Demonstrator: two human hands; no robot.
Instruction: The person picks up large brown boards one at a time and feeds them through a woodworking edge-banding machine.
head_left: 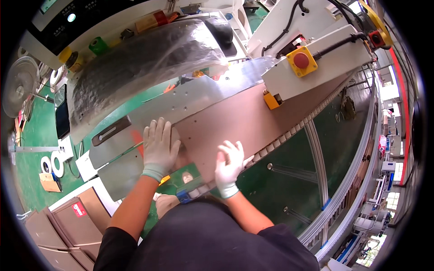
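"So, where's that brown panel [226, 122]?"

"Below and left of the red stop button [301, 60], running in beneath its white arm [337, 52]."

"And the hands?"

"The left hand [159, 147] is well left of the button, palm down, open flat by the panel's edge; the right hand [229, 165] is nearer the button, fingers loosely curled, pinching nothing I can see."

"Positioning it, you think?"

"Seems so; next calls for steadying with both palms."

hands [158, 147]: white gloves, mint cuffs [154, 172] | panel [224, 119]: pinkish-brown | button [300, 59]: red | button box [311, 67]: yellow | floor [29, 169]: green
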